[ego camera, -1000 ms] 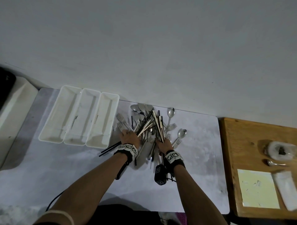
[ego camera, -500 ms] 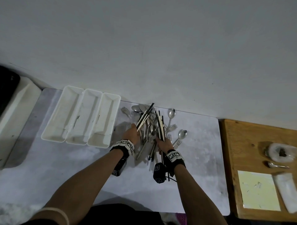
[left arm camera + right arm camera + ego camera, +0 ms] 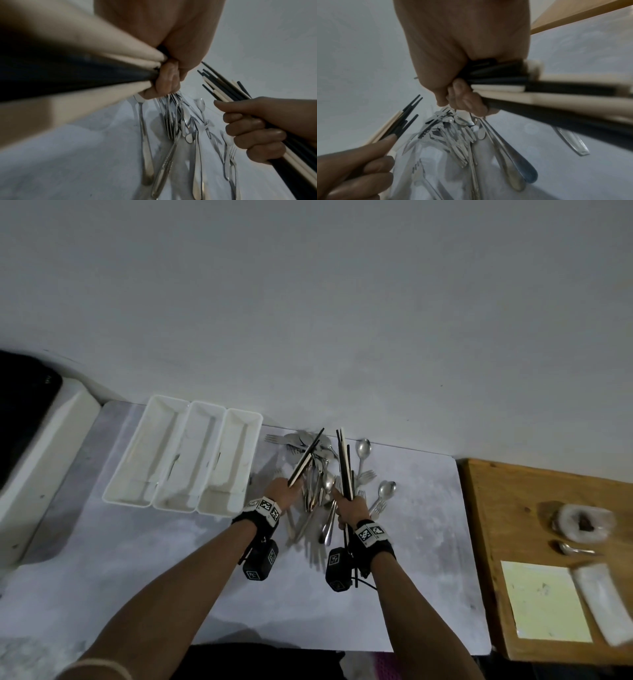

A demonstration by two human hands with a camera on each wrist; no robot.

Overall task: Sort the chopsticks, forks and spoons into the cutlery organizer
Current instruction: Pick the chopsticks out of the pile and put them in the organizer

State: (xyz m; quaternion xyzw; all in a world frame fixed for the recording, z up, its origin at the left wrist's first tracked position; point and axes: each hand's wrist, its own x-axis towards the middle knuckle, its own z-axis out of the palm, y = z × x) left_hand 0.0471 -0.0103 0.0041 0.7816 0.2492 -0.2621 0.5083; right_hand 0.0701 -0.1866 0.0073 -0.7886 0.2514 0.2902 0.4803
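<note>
A pile of metal forks and spoons (image 3: 317, 474) lies on the grey table against the wall. My left hand (image 3: 282, 491) grips a bundle of black-and-cream chopsticks (image 3: 306, 458) lifted above the pile, tips pointing up and away. My right hand (image 3: 351, 505) grips a larger bundle of chopsticks (image 3: 344, 463), held nearly upright. In the left wrist view my fingers (image 3: 164, 81) curl round the sticks over the cutlery (image 3: 178, 128). The right wrist view shows my fingers (image 3: 464, 97) wrapped round its bundle (image 3: 539, 94). The white three-compartment organizer (image 3: 185, 457) stands left of the pile.
A wooden side table (image 3: 548, 559) stands at the right with a yellow paper (image 3: 544, 601), a wrapped item (image 3: 582, 522) and a spoon (image 3: 572, 549). A white appliance (image 3: 37, 467) sits at the far left. Bare table surface (image 3: 171, 559) lies in front of the organizer.
Both hands have gathered chopsticks out of the pile and lifted them clear of the forks and spoons. The loose dark sticks near the organizer are gone from the table.
</note>
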